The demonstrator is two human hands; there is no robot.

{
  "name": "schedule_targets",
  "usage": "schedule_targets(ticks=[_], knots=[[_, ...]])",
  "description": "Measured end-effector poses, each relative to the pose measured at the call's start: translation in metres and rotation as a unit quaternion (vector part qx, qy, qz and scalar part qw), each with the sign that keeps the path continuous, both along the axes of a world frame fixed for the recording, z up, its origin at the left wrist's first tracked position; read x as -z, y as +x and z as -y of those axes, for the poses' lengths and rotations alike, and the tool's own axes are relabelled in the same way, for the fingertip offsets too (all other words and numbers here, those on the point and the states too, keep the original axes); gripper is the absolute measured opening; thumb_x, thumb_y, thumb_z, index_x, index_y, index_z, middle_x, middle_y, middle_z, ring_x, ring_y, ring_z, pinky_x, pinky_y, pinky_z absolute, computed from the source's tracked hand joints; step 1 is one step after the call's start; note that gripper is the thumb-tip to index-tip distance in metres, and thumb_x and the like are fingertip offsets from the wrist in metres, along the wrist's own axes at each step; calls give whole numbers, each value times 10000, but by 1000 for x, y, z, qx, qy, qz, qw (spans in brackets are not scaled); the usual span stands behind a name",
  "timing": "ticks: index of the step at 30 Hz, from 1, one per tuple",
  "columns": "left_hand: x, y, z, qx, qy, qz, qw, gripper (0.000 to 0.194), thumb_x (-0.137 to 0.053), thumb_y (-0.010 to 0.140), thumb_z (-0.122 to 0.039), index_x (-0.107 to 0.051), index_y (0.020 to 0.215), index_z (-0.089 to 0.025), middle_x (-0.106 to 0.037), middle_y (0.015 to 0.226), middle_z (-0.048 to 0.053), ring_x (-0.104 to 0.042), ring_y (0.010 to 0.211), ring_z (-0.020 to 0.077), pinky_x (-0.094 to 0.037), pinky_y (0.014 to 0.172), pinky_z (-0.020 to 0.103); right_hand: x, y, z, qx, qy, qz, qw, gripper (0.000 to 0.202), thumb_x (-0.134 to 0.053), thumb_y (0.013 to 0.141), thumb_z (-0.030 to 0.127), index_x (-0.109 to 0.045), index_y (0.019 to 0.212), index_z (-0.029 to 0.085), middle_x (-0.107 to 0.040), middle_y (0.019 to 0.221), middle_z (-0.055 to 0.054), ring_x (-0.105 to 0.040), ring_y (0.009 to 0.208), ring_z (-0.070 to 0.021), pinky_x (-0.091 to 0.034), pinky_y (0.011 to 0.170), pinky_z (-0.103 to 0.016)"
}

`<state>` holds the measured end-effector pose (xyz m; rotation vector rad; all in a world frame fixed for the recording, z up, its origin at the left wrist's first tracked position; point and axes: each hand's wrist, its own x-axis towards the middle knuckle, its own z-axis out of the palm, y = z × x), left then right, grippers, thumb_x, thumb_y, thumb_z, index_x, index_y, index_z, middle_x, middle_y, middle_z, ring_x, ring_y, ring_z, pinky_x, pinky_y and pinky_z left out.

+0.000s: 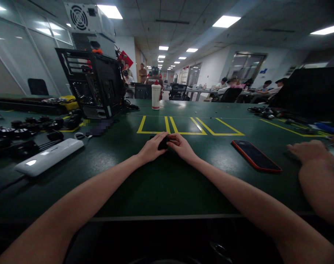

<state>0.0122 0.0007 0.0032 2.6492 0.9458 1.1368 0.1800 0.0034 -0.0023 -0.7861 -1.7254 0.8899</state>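
A small dark black object [163, 143] is between my two hands, just above or on the green tabletop [167, 183]; its kind is too dark to make out. My left hand [153, 148] curls around it from the left, fingers over its top. From the other side, my right hand [182, 147] pinches its right edge with thumb and fingers. The fingertips of both hands nearly meet, hiding much of the object. Just beyond them, yellow tape outlines [183, 133] mark the table.
At left lie a white power strip [52, 156] and black parts [21, 128]. An open computer case [101, 80] stands behind, a white bottle [156, 97] at the far middle. An orange-edged phone [256, 156] lies right, near another person's hand [311, 151]. A dark monitor [315, 95] stands beyond.
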Motion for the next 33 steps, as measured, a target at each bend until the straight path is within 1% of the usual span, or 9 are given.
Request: schedule_targets(ticks=[3, 5, 9, 13, 16, 19, 25, 29, 33], knots=[[0, 0, -1, 0, 0, 2, 1000, 635, -583, 691, -180, -295, 1257, -186, -400, 1281, 97, -373, 1190, 224, -322, 992, 416, -1, 0, 0, -1, -8, 12, 1000, 327, -560, 711, 200, -515, 1034, 203, -562, 1072, -51, -544, 988, -160, -398, 924, -370], [0, 0, -1, 0, 1, 1, 1000, 633, -582, 690, -177, -298, 1255, -186, -401, 1281, 93, -369, 1194, 221, -317, 997, 411, -1, 0, 0, 5, -19, 17, 1000, 329, -559, 712, 201, -520, 1038, 195, -568, 1071, -58, -549, 984, -168, -398, 923, -382], [0, 0, -1, 0, 1, 3, 1000, 629, -581, 691, -177, -301, 1254, -193, -404, 1279, 86, -370, 1194, 216, -319, 999, 398, -1, 0, 2, -6, -29, 7, 1000, 304, -574, 696, 206, -521, 995, 188, -577, 1036, -51, -556, 973, -168, -421, 899, -368], [0, 0, 0, -3, 2, -1, 1000, 633, -583, 692, -186, -298, 1257, -181, -400, 1281, 91, -368, 1194, 210, -315, 1004, 381, -1, 0, 4, -18, -38, -1, 999, 275, -565, 705, 249, -498, 968, 208, -564, 1018, -34, -573, 934, -156, -462, 829, -332], [-1, 0, 0, -4, 2, -3, 1000, 630, -584, 693, -186, -301, 1256, -175, -398, 1284, 93, -362, 1198, 209, -313, 1006, 379, 1, -1, 3, 3, -28, 3, 1000, 227, -547, 718, 284, -506, 929, 213, -565, 988, -18, -577, 901, -145, -464, 814, -326], [-1, 0, 0, -2, 2, -1, 1000, 627, -581, 693, -180, -301, 1254, -181, -398, 1284, 90, -365, 1196, 210, -316, 1002, 388, 2, -1, 1, 21, -6, 4, 1000, 184, -560, 707, 267, -516, 874, 204, -576, 937, -9, -570, 896, -136, -449, 840, -325], [-1, 0, 1, 5, 2, -2, 1000, 636, -579, 694, -175, -290, 1260, -184, -392, 1287, 92, -357, 1200, 214, -309, 1005, 395, -1, 1, 1, 20, -16, 26, 999, 325, -562, 712, 238, -504, 1029, 199, -557, 1068, -66, -552, 972, -166, -425, 881, -357], [-1, 0, 1, 8, 2, 3, 1000, 635, -576, 696, -176, -287, 1262, -198, -396, 1283, 83, -363, 1196, 215, -310, 1004, 400, -3, 1, 2, 11, -29, 31, 999, 306, -564, 712, 251, -530, 1005, 170, -575, 1038, -78, -564, 960, -184, -425, 881, -374], [-1, 0, 0, 1, 2, 1, 1000, 631, -582, 694, -183, -297, 1257, -184, -400, 1277, 87, -374, 1187, 210, -314, 1005, 381, -1, 1, 3, -6, -38, 15, 999, 303, -566, 711, 279, -504, 995, 195, -556, 1056, -55, -577, 928, -167, -443, 854, -363]])
